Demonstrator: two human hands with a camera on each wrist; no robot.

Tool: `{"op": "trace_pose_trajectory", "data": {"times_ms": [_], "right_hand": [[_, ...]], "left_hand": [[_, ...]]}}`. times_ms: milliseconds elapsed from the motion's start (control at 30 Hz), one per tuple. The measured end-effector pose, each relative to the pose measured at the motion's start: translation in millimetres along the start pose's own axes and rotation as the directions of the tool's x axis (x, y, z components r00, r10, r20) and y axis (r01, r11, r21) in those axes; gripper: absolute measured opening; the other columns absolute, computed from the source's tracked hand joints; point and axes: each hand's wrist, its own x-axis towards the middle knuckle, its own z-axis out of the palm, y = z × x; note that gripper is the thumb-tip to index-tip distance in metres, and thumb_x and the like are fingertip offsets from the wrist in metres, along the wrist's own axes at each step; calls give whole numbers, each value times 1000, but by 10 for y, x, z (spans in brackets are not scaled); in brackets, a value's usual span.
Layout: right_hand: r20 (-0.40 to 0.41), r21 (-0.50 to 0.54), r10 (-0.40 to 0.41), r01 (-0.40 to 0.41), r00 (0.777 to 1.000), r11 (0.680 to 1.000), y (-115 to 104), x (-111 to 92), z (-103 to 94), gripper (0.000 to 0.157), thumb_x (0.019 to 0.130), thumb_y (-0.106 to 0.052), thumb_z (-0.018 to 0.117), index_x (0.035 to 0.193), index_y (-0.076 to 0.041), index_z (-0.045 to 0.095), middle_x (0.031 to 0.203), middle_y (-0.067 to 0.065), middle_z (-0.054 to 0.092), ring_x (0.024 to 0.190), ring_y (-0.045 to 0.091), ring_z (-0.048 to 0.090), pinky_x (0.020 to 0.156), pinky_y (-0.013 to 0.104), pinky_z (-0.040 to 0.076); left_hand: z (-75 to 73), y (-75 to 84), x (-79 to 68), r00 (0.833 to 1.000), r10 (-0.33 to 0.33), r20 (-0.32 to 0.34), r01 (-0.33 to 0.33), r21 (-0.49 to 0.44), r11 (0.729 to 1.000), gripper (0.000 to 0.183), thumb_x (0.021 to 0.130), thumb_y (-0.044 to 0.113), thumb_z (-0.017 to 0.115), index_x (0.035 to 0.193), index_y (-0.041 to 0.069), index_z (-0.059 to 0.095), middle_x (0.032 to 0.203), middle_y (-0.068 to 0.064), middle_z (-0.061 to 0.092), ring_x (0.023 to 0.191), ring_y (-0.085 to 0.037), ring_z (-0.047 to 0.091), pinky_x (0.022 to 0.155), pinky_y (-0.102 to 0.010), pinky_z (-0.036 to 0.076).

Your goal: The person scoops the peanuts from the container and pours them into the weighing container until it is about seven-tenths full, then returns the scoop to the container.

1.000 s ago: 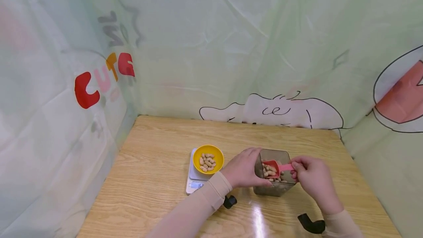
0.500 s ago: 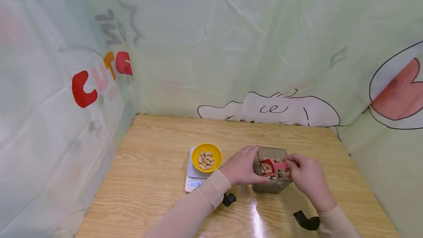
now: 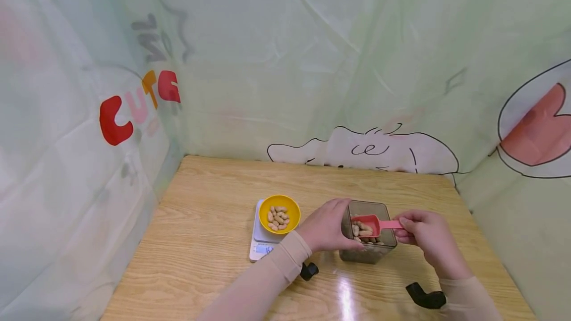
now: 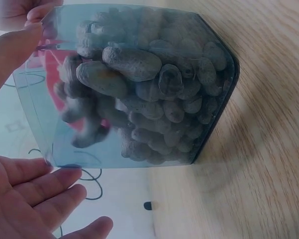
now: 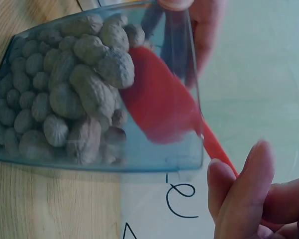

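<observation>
My left hand (image 3: 327,227) holds a square see-through plastic container (image 3: 363,255) by its left side, thumb at the near rim and fingers at the far one. Inside, a thick heap of unshelled peanuts (image 5: 64,99) shows through the wall. The handle of a small red scoop (image 3: 371,225) is pinched between thumb and fingers of my right hand (image 3: 429,237). Its bowl is inside the container's mouth, with several peanuts in and around it. Left of the container, a yellow bowl (image 3: 292,204) with peanuts in it stands on a white kitchen scale (image 3: 257,236) with a lit display.
All of this stands on a wooden table (image 3: 214,212). Printed curtains (image 3: 267,63) hang behind and beside it. My left sleeve (image 3: 263,281) partly covers the scale's display, and a black strap end (image 3: 426,296) juts from my right wrist.
The scoop dipped lower into the peanuts half a second ago; now it sits higher, with my right hand drawn back to the right. The left hand and container look still.
</observation>
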Motion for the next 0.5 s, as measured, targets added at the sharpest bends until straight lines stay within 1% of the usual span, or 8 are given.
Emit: {"op": "trace_pose_trajectory", "data": {"times_ms": [100, 200, 233, 300, 367, 400, 433, 500], "right_hand": [[-13, -43, -30, 29, 999, 999, -1, -25, 4, 34, 111, -2, 50, 132, 24, 57, 87, 4, 74, 70, 5, 71, 68, 24, 66], [-27, -166, -104, 98, 994, 981, -18, -55, 88, 29, 111, -3, 53, 127, 19, 64, 87, 10, 76, 70, 9, 72, 65, 24, 65], [-34, -226, -142, 131, 989, 965, -29, -65, 127, 27, 111, -4, 54, 124, 16, 67, 86, 10, 77, 70, 10, 72, 63, 25, 64], [-46, -338, -226, 198, 973, 920, -50, -78, 210, 23, 110, -5, 57, 117, 10, 73, 84, 10, 78, 70, 13, 72, 59, 25, 60], [-62, -414, -290, 240, 955, 878, -70, -101, 284, 20, 108, -5, 59, 110, 5, 76, 79, 8, 77, 69, 16, 71, 54, 25, 55], [-69, -432, -307, 249, 949, 867, -79, -110, 312, 19, 108, -5, 60, 109, 3, 77, 78, 7, 76, 69, 17, 71, 53, 26, 54], [-72, -434, -311, 251, 948, 865, -85, -113, 331, 19, 107, -5, 60, 108, 3, 77, 78, 8, 76, 69, 18, 71, 53, 26, 53], [-66, -401, -279, 231, 958, 887, -91, -109, 349, 20, 108, -4, 58, 111, 5, 76, 81, 11, 76, 70, 19, 72, 54, 26, 56]], "left_hand": [[-2, -5, -5, 1000, 0, 5, 0, -2, 1000, 115, 82, 78, 78, 169, 18, 32, 171, 1, 44, 155, -17, 48, 125, -31, 44], [-1, -12, -4, 1000, 5, 1, -5, -6, 1000, 116, 82, 78, 78, 169, 18, 32, 170, 0, 44, 154, -17, 48, 125, -31, 44], [-1, -14, -3, 1000, 7, -1, -7, -10, 1000, 116, 82, 78, 78, 169, 18, 32, 170, 0, 45, 154, -17, 49, 125, -31, 45], [6, -20, 4, 1000, 8, -8, -8, -16, 1000, 116, 82, 78, 78, 169, 18, 32, 169, 0, 46, 153, -17, 50, 124, -31, 46], [13, -22, 10, 1000, 10, -10, -10, -21, 1000, 115, 82, 77, 78, 169, 18, 33, 169, 0, 46, 152, -16, 50, 123, -31, 47], [15, -22, 11, 1000, 11, -12, -11, -23, 1000, 114, 81, 77, 79, 168, 19, 33, 168, 1, 47, 151, -15, 51, 123, -31, 47], [19, -23, 14, 1000, 11, -14, -12, -25, 1000, 114, 81, 77, 79, 168, 18, 34, 168, 1, 47, 151, -15, 51, 122, -31, 48], [25, -26, 21, 1000, 13, -17, -14, -30, 999, 114, 81, 76, 80, 168, 18, 35, 167, 1, 48, 151, -15, 51, 122, -31, 48]]}}
